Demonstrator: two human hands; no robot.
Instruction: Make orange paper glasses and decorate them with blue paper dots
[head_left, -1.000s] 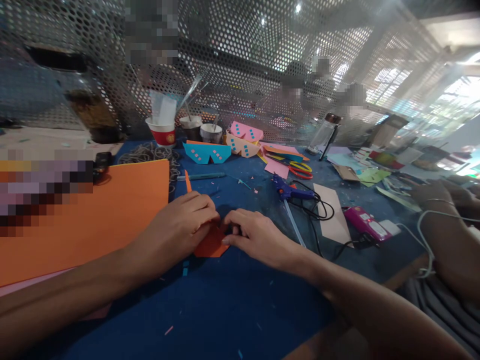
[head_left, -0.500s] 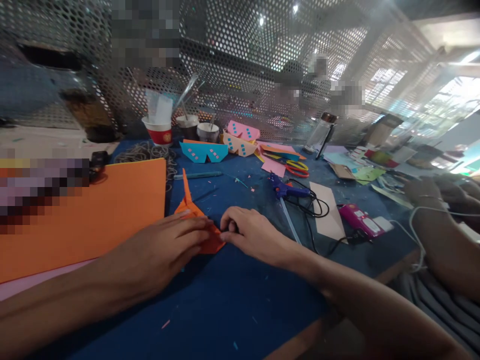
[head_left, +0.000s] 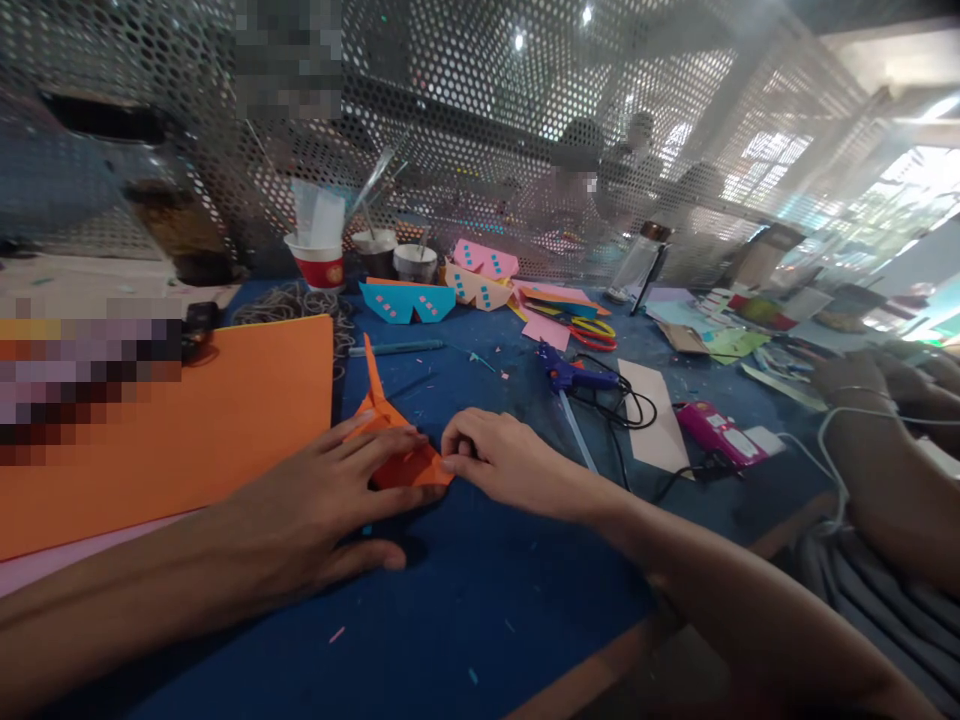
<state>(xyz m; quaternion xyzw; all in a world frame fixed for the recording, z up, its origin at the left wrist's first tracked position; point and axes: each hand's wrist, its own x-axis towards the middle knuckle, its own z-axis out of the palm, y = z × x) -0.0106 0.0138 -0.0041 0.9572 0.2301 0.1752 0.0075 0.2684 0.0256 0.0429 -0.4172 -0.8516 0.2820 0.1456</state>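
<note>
On the blue tabletop [head_left: 495,590] lies a folded piece of orange paper [head_left: 397,462], with one narrow strip standing up at its far left. My left hand [head_left: 345,485] rests over it with the fingers spread, and the thumb lies apart on the table. My right hand [head_left: 499,455] is closed, its thumb and forefinger pinching the paper's right corner. Part of the folded paper is hidden under my left fingers. To the left, beside my left forearm, is a large orange sheet [head_left: 255,410] with a pink one beneath.
Behind stand a blue paper mask [head_left: 409,303], cups such as a red-white one [head_left: 319,262], and scissors [head_left: 592,332]. A blue glue gun [head_left: 574,375] with its cable lies right of my right hand, near a magenta device [head_left: 720,435]. Another person's arm [head_left: 862,430] is at far right.
My left hand's fingers have spread, and its thumb has come away towards me. More of the orange paper shows between the fingers. My right hand keeps its pinch at the corner.
</note>
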